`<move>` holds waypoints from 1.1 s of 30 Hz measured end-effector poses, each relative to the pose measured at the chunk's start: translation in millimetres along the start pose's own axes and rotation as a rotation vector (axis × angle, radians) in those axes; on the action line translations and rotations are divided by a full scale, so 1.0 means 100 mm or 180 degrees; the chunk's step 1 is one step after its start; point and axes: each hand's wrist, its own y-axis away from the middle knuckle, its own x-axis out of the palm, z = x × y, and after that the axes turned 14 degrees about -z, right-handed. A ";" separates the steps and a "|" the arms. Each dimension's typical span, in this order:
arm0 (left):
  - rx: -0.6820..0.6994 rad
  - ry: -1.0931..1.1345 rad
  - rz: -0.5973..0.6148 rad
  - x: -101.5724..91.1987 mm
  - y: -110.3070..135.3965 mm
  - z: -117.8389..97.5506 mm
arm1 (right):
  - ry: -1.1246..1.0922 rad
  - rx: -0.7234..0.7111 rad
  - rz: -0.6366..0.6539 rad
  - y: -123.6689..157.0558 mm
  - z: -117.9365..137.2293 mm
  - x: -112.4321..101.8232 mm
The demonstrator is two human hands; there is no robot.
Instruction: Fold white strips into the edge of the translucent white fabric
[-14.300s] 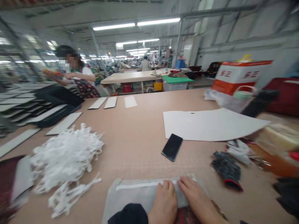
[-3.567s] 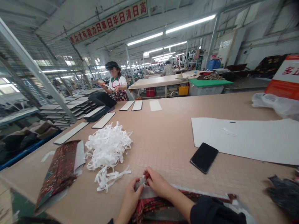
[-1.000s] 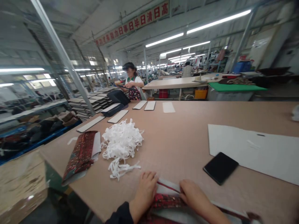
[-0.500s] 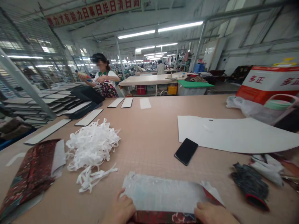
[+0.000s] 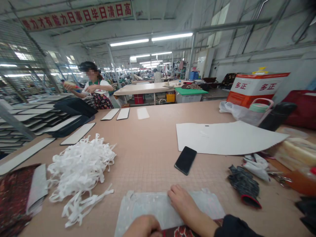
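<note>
Right hand (image 5: 181,201) has shifted, against half a second ago, from the right end of the grey-backed patterned piece (image 5: 145,206) to the middle of its grey face. Reference: phone (image 5: 185,160). Piece lies on the near side of the phone, dark red print showing along its near edge. Right hand: fingers close together, resting on the grey face; thumb hidden, cannot tell whether it pinches. Left hand (image 5: 144,227): nearer, left of the phone, curled at the piece's near edge; fingertips unclear, pinch cannot be told. White strips (image 5: 82,164): heaped left of the phone. White panel (image 5: 227,137): just beyond it, extending right. Dark glove (image 5: 243,184): right of the phone, slightly nearer. Co-worker (image 5: 102,98): well beyond, leftward.
</note>
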 end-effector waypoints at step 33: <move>0.0671 -0.1853 -0.2159 0.21 -0.04 0.37 | -0.0201 0.0682 0.1008 0.28 -0.87 -0.54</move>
